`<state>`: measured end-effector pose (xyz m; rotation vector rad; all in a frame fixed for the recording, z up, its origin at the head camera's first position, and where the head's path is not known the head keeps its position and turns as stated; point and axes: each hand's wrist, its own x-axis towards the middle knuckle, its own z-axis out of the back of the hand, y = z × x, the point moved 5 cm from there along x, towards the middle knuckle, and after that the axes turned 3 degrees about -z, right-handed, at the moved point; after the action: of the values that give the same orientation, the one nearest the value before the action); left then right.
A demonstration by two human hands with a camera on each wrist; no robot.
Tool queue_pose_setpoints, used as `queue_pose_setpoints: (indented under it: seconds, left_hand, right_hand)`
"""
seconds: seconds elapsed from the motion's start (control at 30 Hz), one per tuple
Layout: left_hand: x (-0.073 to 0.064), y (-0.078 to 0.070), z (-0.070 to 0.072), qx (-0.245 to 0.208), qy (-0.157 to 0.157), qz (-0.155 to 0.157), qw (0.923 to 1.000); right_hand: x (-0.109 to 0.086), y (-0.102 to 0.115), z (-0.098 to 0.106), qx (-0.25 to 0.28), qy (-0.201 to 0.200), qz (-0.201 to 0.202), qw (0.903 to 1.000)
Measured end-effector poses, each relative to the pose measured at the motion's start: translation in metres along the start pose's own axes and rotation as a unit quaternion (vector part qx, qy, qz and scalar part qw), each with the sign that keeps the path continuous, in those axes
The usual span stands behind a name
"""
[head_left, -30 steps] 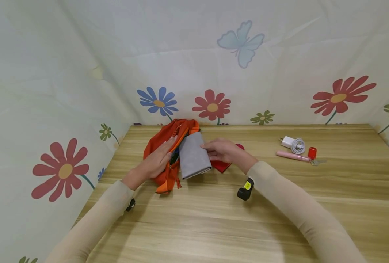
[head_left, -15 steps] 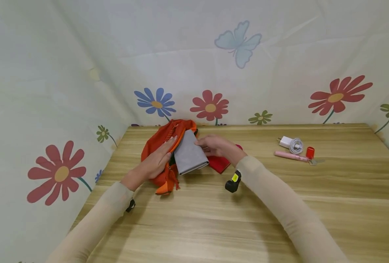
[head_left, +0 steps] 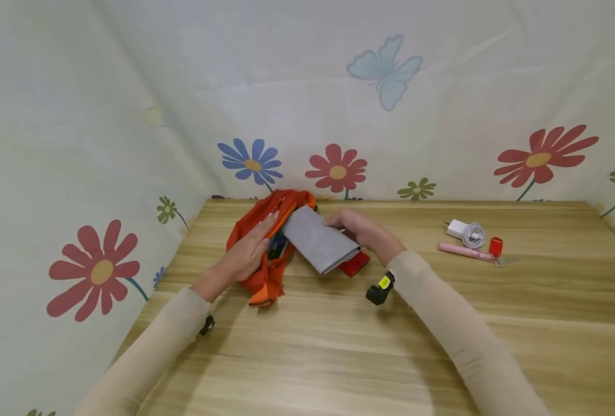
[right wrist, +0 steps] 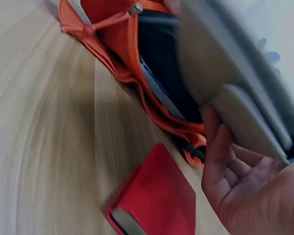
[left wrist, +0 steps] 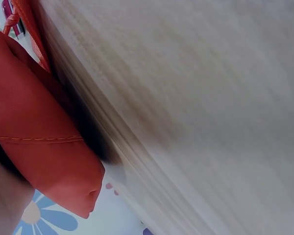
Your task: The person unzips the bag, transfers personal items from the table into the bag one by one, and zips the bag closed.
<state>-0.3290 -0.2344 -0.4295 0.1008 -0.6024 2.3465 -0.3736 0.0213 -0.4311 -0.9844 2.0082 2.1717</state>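
Observation:
A grey notebook slants out from the mouth of an orange bag, close over the table. My right hand holds its right side; in the right wrist view the fingers grip its folded cover from below. My left hand rests on the bag with straight fingers beside the zipped opening. The bag's dark inside shows in the right wrist view. In the left wrist view, the orange fabric stands beside my palm. A red booklet lies on the table, partly under the grey notebook in the head view.
On the table's right lie a white charger with a coiled cable, a pink pen-like stick and a red tag with a small metal piece. The flower-printed backdrop rises behind the table.
My right hand first moves the grey notebook left against the bag opening, then swings its near end to the right, over the red booklet. My left hand stays on the bag.

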Motion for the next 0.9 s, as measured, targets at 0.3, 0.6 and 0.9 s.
queue_pose_setpoints:
  seconds: [0.3, 0.6, 0.9]
  left_hand:
    - [-0.001, -0.002, 0.001, 0.006, -0.004, -0.011, 0.9999]
    - [0.002, -0.007, 0.001, 0.003, 0.003, -0.009, 1.0]
    - [0.001, -0.007, 0.001, 0.022, 0.006, 0.001, 0.9997]
  right_hand:
    - [0.012, 0.008, -0.016, -0.102, -0.02, 0.065, 0.9924]
    - [0.017, 0.015, -0.029, -0.124, -0.047, 0.093, 0.9868]
    - [0.023, 0.001, -0.033, -0.031, 0.007, 0.085, 0.9959]
